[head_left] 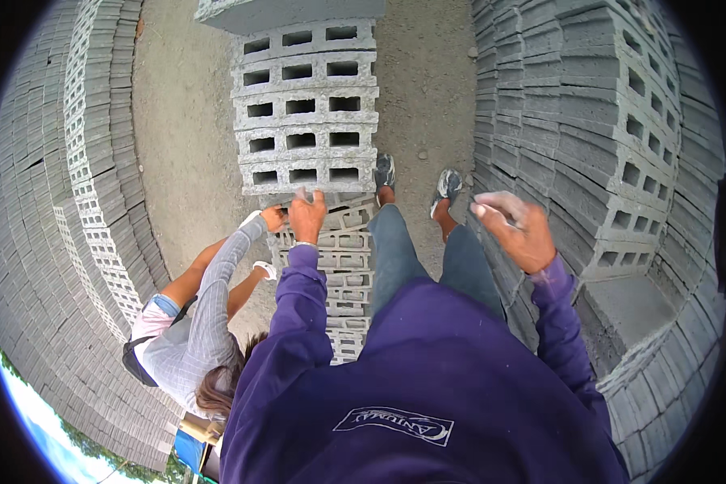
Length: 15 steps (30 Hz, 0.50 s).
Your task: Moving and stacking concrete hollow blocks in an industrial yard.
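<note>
My left hand (306,218) is at the near edge of the closest hollow concrete block (282,187) in a row. Two of its fingertips reach up, apart, to the block's edge, and I see nothing held; whether they touch is unclear. Out to the right, my right hand (518,231) is in the air with fingers loosely bent, a gap between them and nothing inside. The row of grey blocks (306,117) lies with its rectangular holes facing up. Below my left hand, more hollow blocks (348,262) continue toward me, some slightly askew.
On the left a co-worker (206,339) bends in, one hand (275,218) close beside my left hand. Tall block stacks rise at left (48,218) and right (540,105). Another block (290,12) is at the far end. Dusty ground (423,89) runs between; my feet stand right of the row.
</note>
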### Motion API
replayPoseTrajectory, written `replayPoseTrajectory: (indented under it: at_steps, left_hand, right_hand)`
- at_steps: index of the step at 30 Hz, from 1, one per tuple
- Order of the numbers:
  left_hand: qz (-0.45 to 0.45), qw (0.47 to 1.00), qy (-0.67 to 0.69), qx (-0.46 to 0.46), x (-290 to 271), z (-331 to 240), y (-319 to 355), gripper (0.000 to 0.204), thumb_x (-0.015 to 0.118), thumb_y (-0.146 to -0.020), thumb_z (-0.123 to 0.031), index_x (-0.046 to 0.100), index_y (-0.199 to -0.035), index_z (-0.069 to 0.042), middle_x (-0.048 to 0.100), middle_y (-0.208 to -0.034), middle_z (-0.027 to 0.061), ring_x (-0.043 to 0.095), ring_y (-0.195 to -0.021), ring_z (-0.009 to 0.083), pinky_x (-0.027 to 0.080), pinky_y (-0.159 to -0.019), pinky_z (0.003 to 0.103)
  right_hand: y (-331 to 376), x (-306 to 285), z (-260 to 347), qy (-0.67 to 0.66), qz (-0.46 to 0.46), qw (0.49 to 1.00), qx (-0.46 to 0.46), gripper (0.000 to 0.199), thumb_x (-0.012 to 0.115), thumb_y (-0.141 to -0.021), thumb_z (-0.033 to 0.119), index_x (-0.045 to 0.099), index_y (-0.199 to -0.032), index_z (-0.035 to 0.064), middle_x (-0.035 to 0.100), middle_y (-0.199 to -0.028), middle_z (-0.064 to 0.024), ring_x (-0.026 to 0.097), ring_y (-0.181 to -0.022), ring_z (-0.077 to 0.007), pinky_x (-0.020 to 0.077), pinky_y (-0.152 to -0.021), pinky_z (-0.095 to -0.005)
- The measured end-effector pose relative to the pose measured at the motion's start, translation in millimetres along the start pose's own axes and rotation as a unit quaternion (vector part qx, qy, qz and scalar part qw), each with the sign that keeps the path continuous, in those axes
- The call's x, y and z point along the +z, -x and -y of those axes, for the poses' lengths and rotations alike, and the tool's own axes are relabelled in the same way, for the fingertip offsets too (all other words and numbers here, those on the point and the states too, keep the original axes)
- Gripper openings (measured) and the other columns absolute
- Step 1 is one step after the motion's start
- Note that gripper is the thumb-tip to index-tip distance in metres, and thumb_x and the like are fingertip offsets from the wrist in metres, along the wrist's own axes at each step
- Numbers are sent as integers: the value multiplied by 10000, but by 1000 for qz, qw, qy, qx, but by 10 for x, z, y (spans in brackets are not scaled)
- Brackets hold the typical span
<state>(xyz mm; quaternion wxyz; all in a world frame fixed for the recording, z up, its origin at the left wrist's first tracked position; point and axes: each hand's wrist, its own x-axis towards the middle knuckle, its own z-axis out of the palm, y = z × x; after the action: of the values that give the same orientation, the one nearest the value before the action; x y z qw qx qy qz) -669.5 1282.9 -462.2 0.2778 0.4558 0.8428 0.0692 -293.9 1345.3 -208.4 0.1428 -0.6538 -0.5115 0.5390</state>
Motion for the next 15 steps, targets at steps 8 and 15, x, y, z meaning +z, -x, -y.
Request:
replayPoseTrajectory:
  at_steps: [8, 15]
  left_hand:
    - [9, 990, -106, -93, -391, 1030, -1738, 672, 752, -714, -423, 622, -1065, 135, 683, -995, 292, 677, -921, 390, 503, -812, 430]
    - [168, 964, 114, -173, -247, 1288, -1952, 311, 749, -700, -163, 709, -887, 82, 700, -851, 125, 639, -725, 194, 506, -676, 339]
  right_hand:
    - [-1825, 3040, -1231, 155, 123, 980, 30, 615, 598, -865, 505, 666, -1050, -77, 683, -947, -269, 659, -936, -419, 482, -902, -479]
    - [-2042, 3799, -1179, 218, 96, 967, 88, 813, 554, -833, 662, 651, -1078, -108, 660, -1057, -218, 525, -1125, -299, 257, -1065, -422]
